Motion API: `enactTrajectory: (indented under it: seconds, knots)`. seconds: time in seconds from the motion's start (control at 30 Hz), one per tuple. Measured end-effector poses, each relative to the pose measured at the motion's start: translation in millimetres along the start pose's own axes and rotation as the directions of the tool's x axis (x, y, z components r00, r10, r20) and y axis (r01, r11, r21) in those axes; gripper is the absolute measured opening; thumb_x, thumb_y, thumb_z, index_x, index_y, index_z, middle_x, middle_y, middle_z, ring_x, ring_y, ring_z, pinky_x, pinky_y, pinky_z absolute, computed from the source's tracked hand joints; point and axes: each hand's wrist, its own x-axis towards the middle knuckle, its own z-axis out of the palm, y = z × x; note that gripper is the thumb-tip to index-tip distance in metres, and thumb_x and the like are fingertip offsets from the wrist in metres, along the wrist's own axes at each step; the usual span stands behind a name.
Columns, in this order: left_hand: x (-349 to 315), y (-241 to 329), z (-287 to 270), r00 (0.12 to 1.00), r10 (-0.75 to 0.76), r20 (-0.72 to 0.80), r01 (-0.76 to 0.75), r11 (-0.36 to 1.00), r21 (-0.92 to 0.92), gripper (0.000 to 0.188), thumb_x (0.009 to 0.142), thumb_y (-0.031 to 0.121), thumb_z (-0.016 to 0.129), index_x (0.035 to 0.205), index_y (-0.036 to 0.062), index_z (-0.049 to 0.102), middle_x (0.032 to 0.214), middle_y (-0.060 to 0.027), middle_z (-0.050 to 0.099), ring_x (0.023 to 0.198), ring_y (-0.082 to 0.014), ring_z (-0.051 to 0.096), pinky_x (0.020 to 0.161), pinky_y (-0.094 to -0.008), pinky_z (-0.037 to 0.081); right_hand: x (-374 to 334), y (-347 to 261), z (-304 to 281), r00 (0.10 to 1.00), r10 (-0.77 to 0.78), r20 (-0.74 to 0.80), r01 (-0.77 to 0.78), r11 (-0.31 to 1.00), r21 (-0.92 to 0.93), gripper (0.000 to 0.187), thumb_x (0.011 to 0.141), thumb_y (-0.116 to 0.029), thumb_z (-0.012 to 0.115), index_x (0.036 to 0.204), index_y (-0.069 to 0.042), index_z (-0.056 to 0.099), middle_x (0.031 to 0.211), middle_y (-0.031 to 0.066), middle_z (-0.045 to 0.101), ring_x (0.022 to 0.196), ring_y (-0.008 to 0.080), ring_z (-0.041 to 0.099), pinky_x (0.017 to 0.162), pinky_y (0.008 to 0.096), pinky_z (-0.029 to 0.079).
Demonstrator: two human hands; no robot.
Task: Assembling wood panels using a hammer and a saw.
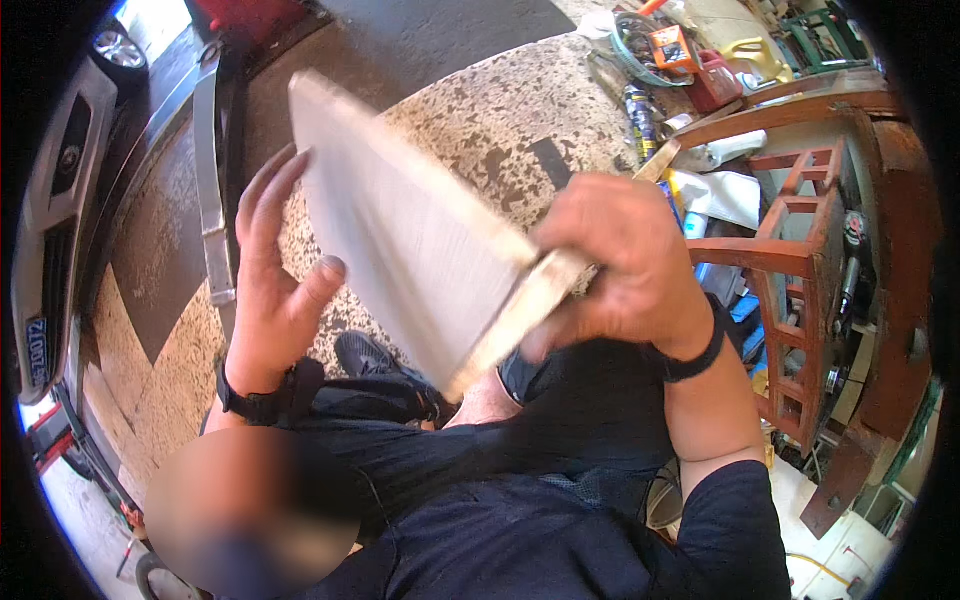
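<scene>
A flat rectangular panel with a fine-lined grey face and thick pale edges is held tilted in front of my lap, slightly smeared by motion. My right hand is closed around its right end, thumb below and fingers above. On the other side, my left hand is open, its fingers apart and thumb stretched out. The left fingertips come up to the panel's far left edge; whether they press on it I cannot tell.
At the left stands a light-coloured car, with a metal rail beside it. To my right is a reddish wooden frame among clutter. Farther back are a spray can, a yellow jug and a red container on the speckled floor.
</scene>
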Motion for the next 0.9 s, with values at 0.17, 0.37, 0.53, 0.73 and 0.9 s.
enactTrajectory:
  seconds: [0.17,0.37,0.53,0.73,0.9]
  knots:
    - [-2,43,-7,0.781,0.305,0.545,-0.333,0.942,-0.051,0.057,0.084,0.056,0.070,0.109,0.0048,0.071,0.110,-0.0158,0.067,0.113,-0.0335,0.062,0.116,-0.0568,0.025,2,-25,27,0.971,0.008,0.241,-0.054,0.981,0.184,0.052,0.066,-0.055,0.084,0.089,-0.011,0.067,0.077,0.0058,0.063,0.070,0.0301,0.063,0.060,0.0388,0.048]
    - [-8,50,-1,0.785,0.345,0.515,-0.249,0.936,-0.247,0.046,0.078,0.049,0.079,0.088,0.0056,0.069,0.078,-0.0092,0.064,0.072,-0.0303,0.062,0.064,-0.0395,0.044,-2,-37,25,0.931,-0.003,0.366,-0.113,0.948,0.296,0.050,0.067,-0.049,0.086,0.091,-0.010,0.067,0.077,0.0063,0.061,0.069,0.0303,0.060,0.060,0.0395,0.044]
    - [-15,55,-4,0.827,0.312,0.467,-0.218,0.945,-0.244,0.045,0.077,0.050,0.081,0.085,0.0066,0.069,0.075,-0.0070,0.064,0.070,-0.0278,0.060,0.064,-0.0383,0.043,-1,-32,25,0.936,-0.034,0.351,-0.101,0.928,0.360,0.047,0.071,-0.047,0.084,0.092,-0.009,0.067,0.081,0.0053,0.063,0.071,0.0293,0.060,0.062,0.0390,0.043]
    - [-18,64,-7,0.808,0.281,0.518,-0.194,0.957,-0.216,0.046,0.072,0.047,0.083,0.087,0.0062,0.070,0.076,-0.0084,0.064,0.069,-0.0287,0.060,0.063,-0.0385,0.042,-4,-36,23,0.911,-0.009,0.413,-0.168,0.906,0.390,0.044,0.074,-0.050,0.080,0.091,-0.011,0.067,0.084,0.0042,0.066,0.072,0.0285,0.061,0.063,0.0382,0.044]
    - [-18,69,-6,0.793,0.294,0.534,-0.205,0.953,-0.221,0.044,0.072,0.045,0.083,0.089,0.0058,0.070,0.076,-0.0082,0.065,0.068,-0.0291,0.060,0.063,-0.0391,0.042,-6,-38,20,0.903,-0.012,0.429,-0.155,0.923,0.352,0.042,0.074,-0.050,0.080,0.090,-0.013,0.068,0.084,0.0021,0.067,0.071,0.0271,0.062,0.062,0.0374,0.044]
